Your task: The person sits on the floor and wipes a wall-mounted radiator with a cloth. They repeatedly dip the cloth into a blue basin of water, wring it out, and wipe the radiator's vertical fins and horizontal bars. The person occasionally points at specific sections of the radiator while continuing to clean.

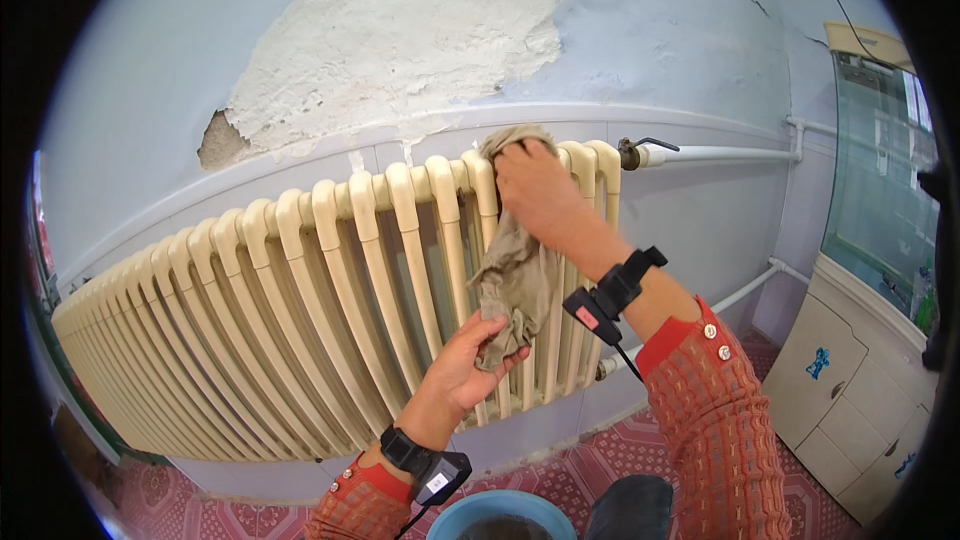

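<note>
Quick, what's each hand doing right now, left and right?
Left hand: closed on the hanging lower end of the grey-brown cloth.
Right hand: closed over the cloth's bunched upper part, at the radiator's top.

Red-patterned floor [635,448], light-blue basin [541,505] and pale cabinet [815,415] on it, cream radiator [407,218], grey-brown cloth [515,290] bunched on its top

Radiator [368,225] glossy painted metal; rag [518,275] matt, wrinkled cloth; wall patch [400,40] rough plaster.

I've got my right hand [535,180] up at one o'clock, fingers [510,153] curled, right forearm [672,302] angled from five; my left hand [460,365] grips at six, thumb [487,329] uppermost, left forearm [430,417] from seven.
</note>
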### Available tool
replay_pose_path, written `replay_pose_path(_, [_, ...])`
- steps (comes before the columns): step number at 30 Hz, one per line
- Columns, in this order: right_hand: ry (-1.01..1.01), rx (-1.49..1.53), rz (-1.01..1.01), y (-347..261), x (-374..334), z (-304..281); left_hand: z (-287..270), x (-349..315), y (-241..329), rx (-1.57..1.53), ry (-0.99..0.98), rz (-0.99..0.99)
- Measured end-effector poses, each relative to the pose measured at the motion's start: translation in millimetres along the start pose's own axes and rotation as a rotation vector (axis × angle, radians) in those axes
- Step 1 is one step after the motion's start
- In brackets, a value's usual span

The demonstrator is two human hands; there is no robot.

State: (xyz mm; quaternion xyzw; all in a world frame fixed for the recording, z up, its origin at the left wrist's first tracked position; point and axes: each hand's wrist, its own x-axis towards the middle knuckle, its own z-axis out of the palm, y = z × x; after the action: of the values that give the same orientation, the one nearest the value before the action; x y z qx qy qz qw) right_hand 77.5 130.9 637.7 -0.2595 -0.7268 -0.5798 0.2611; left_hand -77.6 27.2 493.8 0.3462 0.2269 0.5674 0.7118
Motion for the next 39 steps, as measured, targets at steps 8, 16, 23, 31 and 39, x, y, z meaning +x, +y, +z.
replay_pose_path(8, [-0.071, 0.204, -0.060, -53, -54, 12, -33, -14, -32, 0.033, 0.083, -0.165])
replay_pose_path(16, [0.299, 0.229, 0.109, -24, -26, -13, -20, -23, -16, -0.031, 0.061, -0.094])
replay_pose_path(23, [0.299, 0.351, 0.082, -18, 53, 3, -3, -24, 15, -0.035, 0.047, 0.059])
replay_pose_path(31, [0.273, 0.535, 0.117, -31, 19, 2, -20, -26, -7, -0.012, 0.104, -0.064])
replay_pose_path(39, [0.412, 0.426, 0.163, -15, -34, -10, -19, -26, -22, 0.022, 0.028, -0.135])
